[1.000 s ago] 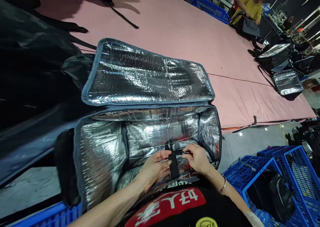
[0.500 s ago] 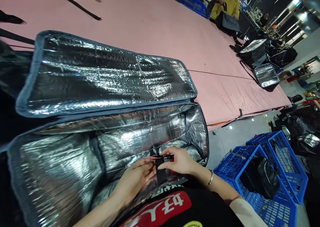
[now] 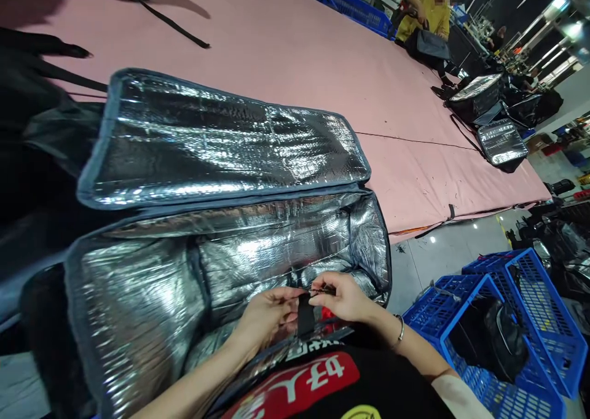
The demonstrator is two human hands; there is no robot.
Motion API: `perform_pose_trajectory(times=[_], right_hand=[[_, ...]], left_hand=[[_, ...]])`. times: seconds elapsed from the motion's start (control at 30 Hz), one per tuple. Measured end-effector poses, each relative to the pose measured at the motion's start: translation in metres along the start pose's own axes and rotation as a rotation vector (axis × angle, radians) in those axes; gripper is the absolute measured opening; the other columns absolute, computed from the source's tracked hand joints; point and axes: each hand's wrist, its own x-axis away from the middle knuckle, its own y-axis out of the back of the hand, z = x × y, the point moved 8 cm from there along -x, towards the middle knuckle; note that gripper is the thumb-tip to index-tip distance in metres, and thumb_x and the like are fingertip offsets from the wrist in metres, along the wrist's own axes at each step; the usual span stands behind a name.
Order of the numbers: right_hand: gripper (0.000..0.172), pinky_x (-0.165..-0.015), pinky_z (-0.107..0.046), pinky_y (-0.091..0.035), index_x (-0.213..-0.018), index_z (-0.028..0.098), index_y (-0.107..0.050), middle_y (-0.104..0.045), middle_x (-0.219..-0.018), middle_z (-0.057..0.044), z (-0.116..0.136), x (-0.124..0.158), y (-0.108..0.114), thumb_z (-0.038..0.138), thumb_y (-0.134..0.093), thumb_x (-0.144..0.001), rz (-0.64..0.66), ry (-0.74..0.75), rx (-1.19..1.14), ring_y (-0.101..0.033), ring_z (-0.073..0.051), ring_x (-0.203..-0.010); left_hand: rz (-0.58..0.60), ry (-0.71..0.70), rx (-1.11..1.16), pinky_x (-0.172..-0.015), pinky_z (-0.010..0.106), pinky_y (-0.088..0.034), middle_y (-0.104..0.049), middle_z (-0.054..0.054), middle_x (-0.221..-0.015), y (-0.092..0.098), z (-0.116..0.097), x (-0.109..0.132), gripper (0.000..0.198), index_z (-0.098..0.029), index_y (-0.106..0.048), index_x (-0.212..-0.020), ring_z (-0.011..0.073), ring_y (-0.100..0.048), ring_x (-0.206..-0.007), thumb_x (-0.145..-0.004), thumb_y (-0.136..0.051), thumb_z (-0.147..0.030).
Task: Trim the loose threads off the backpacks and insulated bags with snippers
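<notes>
Pinching is seen on both sides: the black strap [image 3: 305, 316] is held at its upper end between the left hand [image 3: 270, 314] and the right hand [image 3: 343, 296], fingers of both closed on it; a thin dark piece [image 3: 324, 290] at the right fingertips cannot be identified. The strap is located at the near wall of the open foil-lined bag [image 3: 138, 296], just inside the rim, long axis run from the rim away into the bag. It lies directly between the hands, touched from each side, the right fingertips set slightly higher.
</notes>
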Motion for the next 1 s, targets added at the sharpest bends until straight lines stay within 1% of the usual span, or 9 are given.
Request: perform_pose_trajectory(times=[0.13, 0.3, 0.43, 0.53, 0.63, 0.73, 0.87, 0.93, 1.0], right_hand=[[0.018, -0.066, -0.025, -0.040, -0.075, 0.018, -0.056, -0.056, -0.073, 0.000, 0.013, 0.004, 0.002, 0.034, -0.064, -0.076, 0.044, 0.035, -0.067, -0.050, -0.013, -0.068], [0.023, -0.061, -0.024, -0.040, -0.074, 0.017, -0.053, -0.052, -0.068, 0.001, -0.016, 0.002, 0.008, 0.040, -0.059, -0.075, -0.112, -0.139, -0.101, -0.046, -0.012, -0.062], [0.021, -0.062, -0.024, -0.040, -0.075, 0.017, -0.053, -0.052, -0.068, 0.001, -0.027, 0.000, 0.004, 0.037, -0.057, -0.077, -0.133, -0.139, -0.075, -0.046, -0.012, -0.062], [0.018, -0.061, -0.023, -0.041, -0.075, 0.016, -0.054, -0.052, -0.068, 0.001, -0.027, 0.000, 0.006, 0.034, -0.058, -0.077, -0.131, -0.134, -0.050, -0.047, -0.012, -0.062], [0.015, -0.062, -0.023, -0.043, -0.076, 0.016, -0.055, -0.054, -0.069, 0.002, -0.024, 0.001, 0.008, 0.030, -0.060, -0.078, -0.134, -0.131, -0.025, -0.050, -0.012, -0.064], [0.010, -0.068, -0.024, -0.046, -0.080, 0.016, -0.058, -0.060, -0.076, 0.000, -0.022, 0.000, 0.005, 0.026, -0.061, -0.081, -0.134, -0.131, 0.113, -0.056, -0.015, -0.070], [0.015, -0.077, -0.030, -0.047, -0.094, 0.018, -0.062, -0.064, -0.097, -0.006, -0.023, -0.002, -0.008, 0.024, -0.067, -0.082, -0.081, -0.158, 0.559, -0.061, -0.021, -0.088], [0.016, -0.077, -0.030, -0.047, -0.096, 0.019, -0.062, -0.064, -0.098, -0.006, -0.021, -0.001, -0.009, 0.023, -0.068, -0.082, -0.077, -0.158, 0.618, -0.061, -0.021, -0.089], [0.012, -0.074, -0.027, -0.047, -0.091, 0.018, -0.061, -0.064, -0.092, -0.004, -0.011, 0.006, 0.001, 0.022, -0.068, -0.082, -0.164, -0.119, 0.556, -0.061, -0.019, -0.086]], left_hand=[[-0.023, 0.016, 0.052, -0.036, 0.020, -0.033, -0.052, -0.003, -0.049, 0.009, -0.002, -0.005, 0.029, -0.015, -0.054, -0.063, 0.0069, -0.039, -0.036, -0.054, -0.080, -0.024], [-0.042, 0.009, 0.039, -0.044, 0.018, -0.039, -0.057, 0.000, -0.059, 0.017, -0.011, -0.006, 0.036, -0.013, -0.054, -0.065, 0.0073, -0.049, -0.048, -0.049, -0.084, -0.026], [-0.015, -0.019, -0.021, -0.045, 0.019, -0.038, -0.058, 0.000, -0.063, 0.013, -0.011, -0.008, 0.039, -0.014, -0.054, -0.071, 0.0081, -0.050, -0.050, -0.049, -0.081, -0.032], [0.051, -0.074, -0.119, -0.045, 0.021, -0.037, -0.057, -0.002, -0.059, 0.007, -0.010, -0.009, 0.031, -0.017, -0.052, -0.070, 0.0108, -0.050, -0.048, -0.054, -0.075, -0.032], [0.108, -0.181, -0.257, -0.050, 0.023, -0.039, -0.056, -0.003, -0.057, 0.004, -0.013, -0.010, 0.015, -0.019, -0.057, -0.066, 0.0125, -0.050, -0.051, -0.055, -0.066, -0.023], [0.107, -0.290, -0.370, -0.062, 0.023, -0.043, -0.062, -0.001, -0.066, 0.005, -0.018, -0.013, 0.010, -0.020, -0.061, -0.064, 0.0148, -0.054, -0.065, -0.054, -0.062, -0.019], [0.129, -0.339, -0.457, -0.070, 0.028, -0.047, -0.064, 0.004, -0.073, 0.000, -0.016, -0.021, 0.016, -0.021, -0.059, -0.067, 0.0212, -0.060, -0.074, -0.055, -0.063, -0.030], [0.146, -0.356, -0.515, -0.071, 0.029, -0.049, -0.064, 0.005, -0.073, -0.004, -0.015, -0.021, 0.021, -0.021, -0.058, -0.072, 0.0231, -0.062, -0.075, -0.057, -0.062, -0.035], [0.133, -0.382, -0.601, -0.073, 0.030, -0.049, -0.064, 0.006, -0.074, -0.004, -0.019, -0.017, 0.023, -0.021, -0.058, -0.079, 0.0242, -0.063, -0.077, -0.060, -0.059, -0.034]])
